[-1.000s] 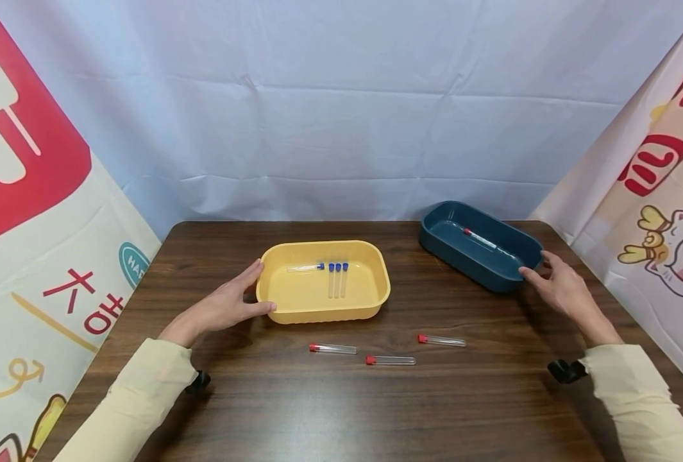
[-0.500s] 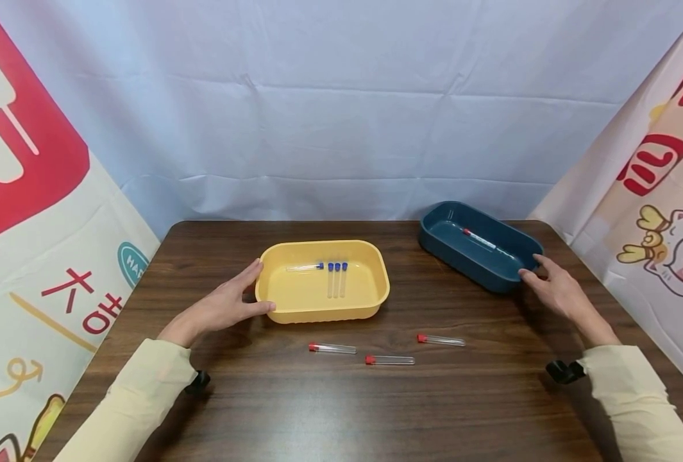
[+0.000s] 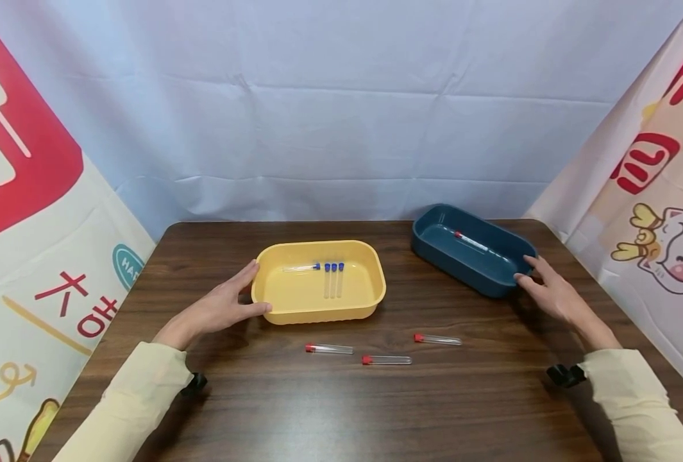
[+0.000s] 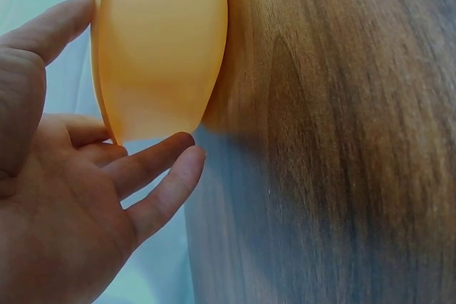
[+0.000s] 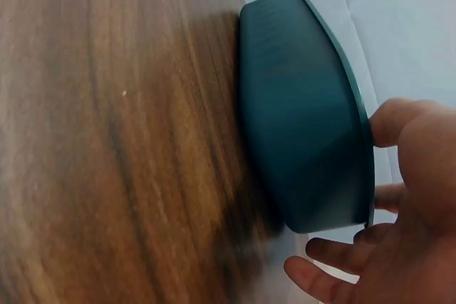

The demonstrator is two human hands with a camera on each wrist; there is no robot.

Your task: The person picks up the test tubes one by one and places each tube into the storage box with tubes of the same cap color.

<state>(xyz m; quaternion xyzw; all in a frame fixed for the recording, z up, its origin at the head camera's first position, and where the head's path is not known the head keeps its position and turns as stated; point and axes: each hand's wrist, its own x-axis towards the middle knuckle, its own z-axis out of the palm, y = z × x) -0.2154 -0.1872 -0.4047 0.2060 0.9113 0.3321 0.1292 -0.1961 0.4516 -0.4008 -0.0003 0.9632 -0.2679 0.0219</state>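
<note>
My left hand (image 3: 217,309) holds the left end of a yellow plastic basin (image 3: 318,314), thumb at the front rim and fingers round the end. The left wrist view shows that thumb (image 4: 60,23) at the rim, with the last two fingers spread off the wall. Several clear test tubes with blue caps (image 3: 333,279) lie inside. At the right, a dark blue basin (image 3: 453,260) stands at an angle and has one red-capped test tube (image 3: 471,241) in it. My right hand (image 3: 555,295) grips its near right end between thumb and fingers.
Three red-capped tubes lie on the brown wooden table (image 3: 295,410) in front of the basins: a left one (image 3: 329,349), a middle one (image 3: 387,360) and a right one (image 3: 438,339). A pale cloth (image 3: 341,141) hangs behind the table, with printed cloths at both sides.
The dark blue basin has shifted slightly left and nearer, with the right hand on its end. The head view has turned a little. The left hand stays at the yellow basin.
</note>
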